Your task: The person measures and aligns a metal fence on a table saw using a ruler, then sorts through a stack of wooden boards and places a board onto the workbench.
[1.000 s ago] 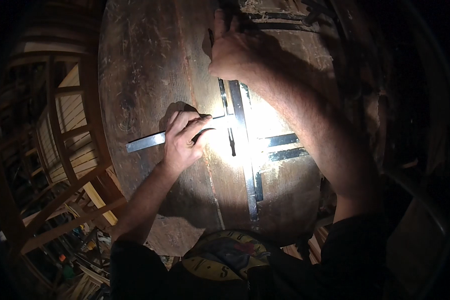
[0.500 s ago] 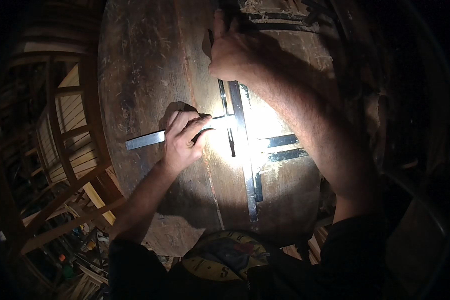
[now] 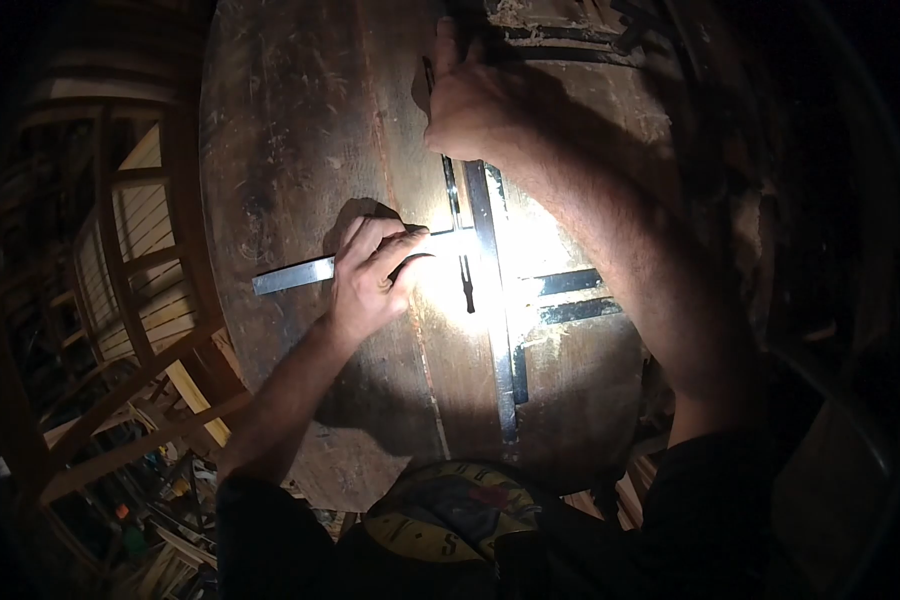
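My left hand (image 3: 370,265) is closed over a flat metal ruler (image 3: 292,275) lying crosswise on the wooden tabletop (image 3: 290,130), its thumb and fingers near the ruler's right part. A thin dark metal strip (image 3: 452,190) with a forked-looking lower end crosses the ruler's right end. Over the strip's upper part lies my right hand (image 3: 467,105), index finger stretched away from me; its other fingers are partly hidden in shadow. Just right of the strip, a long straight metal bar (image 3: 498,350) runs toward me. Glare washes out where ruler, strip and bar meet.
Dark metal strips (image 3: 575,310) lie to the right under my forearm, and more bars (image 3: 560,50) with shavings sit at the far right. A wooden frame with slatted panels (image 3: 150,230) stands left of the table. Wood scraps (image 3: 160,480) clutter the floor below left.
The whole view has shifted very slightly to the right. Both hands and the metal pieces keep their places relative to each other.
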`<state>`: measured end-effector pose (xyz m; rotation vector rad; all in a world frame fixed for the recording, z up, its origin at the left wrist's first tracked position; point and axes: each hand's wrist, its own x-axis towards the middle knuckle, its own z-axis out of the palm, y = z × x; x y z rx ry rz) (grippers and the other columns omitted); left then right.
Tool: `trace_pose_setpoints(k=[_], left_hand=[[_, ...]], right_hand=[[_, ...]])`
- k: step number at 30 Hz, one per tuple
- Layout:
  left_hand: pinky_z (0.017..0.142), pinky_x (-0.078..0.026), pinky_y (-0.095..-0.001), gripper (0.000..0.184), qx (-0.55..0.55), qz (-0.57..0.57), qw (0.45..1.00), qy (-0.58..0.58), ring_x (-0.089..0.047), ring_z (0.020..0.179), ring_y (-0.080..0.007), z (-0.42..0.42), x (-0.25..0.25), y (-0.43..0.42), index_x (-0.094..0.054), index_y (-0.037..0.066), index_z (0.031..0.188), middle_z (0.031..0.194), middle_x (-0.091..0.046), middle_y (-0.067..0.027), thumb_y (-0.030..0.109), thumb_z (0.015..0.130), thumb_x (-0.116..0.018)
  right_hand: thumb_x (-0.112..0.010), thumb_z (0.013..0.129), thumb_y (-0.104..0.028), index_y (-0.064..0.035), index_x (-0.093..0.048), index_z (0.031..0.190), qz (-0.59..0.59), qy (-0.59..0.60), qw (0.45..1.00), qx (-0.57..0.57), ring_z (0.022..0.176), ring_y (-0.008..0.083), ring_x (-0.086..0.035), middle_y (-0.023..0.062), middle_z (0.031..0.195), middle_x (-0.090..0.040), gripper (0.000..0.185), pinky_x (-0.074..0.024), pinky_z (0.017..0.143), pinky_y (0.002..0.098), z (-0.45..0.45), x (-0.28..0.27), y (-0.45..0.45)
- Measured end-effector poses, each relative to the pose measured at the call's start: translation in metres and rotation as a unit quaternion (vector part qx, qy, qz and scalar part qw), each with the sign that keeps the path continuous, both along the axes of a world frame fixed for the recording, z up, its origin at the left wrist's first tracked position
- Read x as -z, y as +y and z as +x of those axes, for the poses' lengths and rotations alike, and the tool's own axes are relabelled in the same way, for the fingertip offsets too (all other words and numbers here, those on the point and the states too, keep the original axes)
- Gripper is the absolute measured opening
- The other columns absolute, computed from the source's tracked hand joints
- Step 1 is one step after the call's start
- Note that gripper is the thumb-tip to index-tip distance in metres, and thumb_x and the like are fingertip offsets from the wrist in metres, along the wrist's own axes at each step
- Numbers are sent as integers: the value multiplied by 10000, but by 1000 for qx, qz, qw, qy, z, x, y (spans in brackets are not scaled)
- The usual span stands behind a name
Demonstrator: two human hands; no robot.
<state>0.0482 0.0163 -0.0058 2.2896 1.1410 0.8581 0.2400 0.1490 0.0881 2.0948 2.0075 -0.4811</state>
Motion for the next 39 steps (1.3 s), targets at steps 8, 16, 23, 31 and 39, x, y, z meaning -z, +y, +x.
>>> trace_pose_setpoints(k=[8, 16, 23, 31, 39], left_hand=[[793, -522, -377, 306, 5, 13, 1000, 3, -626, 911, -263, -1, 3, 0, -785, 16, 1082, 983, -665, -103, 47, 781, -826], [799, -521, -382, 310, 7, 20, 1000, 12, -621, 910, -264, -1, 3, 0, -782, 14, 1091, 985, -659, -107, 62, 787, -821], [793, -510, -385, 303, 7, 23, 1000, 12, -612, 903, -263, 1, 2, -1, -785, 31, 1099, 983, -652, -102, 61, 798, -801], [824, -508, -408, 402, 49, -6, 998, 29, -588, 942, -281, -1, -1, 3, -774, 56, 1180, 1037, -621, -120, 18, 782, -734], [864, -478, -409, 556, 87, -24, 995, 38, -551, 967, -288, -2, -1, 6, -740, 94, 1272, 1049, -579, -117, -50, 747, -625]], right_hand=[[-688, 877, -219, -61, 1, 1677, -22, 0, 1000, 4, 1480, 412, -423, 303, 1679, -230, 1067, -465, 1147, 529, -3, -1, 1], [-697, 863, -221, -31, -12, 1668, -7, -24, 1000, -12, 1454, 411, -460, 314, 1662, -257, 1074, -490, 1130, 492, -1, -3, -1], [-698, 851, -231, -18, -20, 1665, 7, 6, 1000, -17, 1474, 416, -431, 318, 1669, -243, 1081, -415, 1190, 500, 2, 6, 2], [-768, 804, -270, -17, 23, 1665, -12, 62, 998, -12, 1498, 488, -333, 325, 1656, -220, 1197, -251, 1217, 620, 5, 3, -1], [-709, 855, -260, -48, 20, 1672, -12, 34, 999, 0, 1554, 415, -292, 269, 1723, -132, 1116, -249, 1275, 524, 2, 0, -3]])
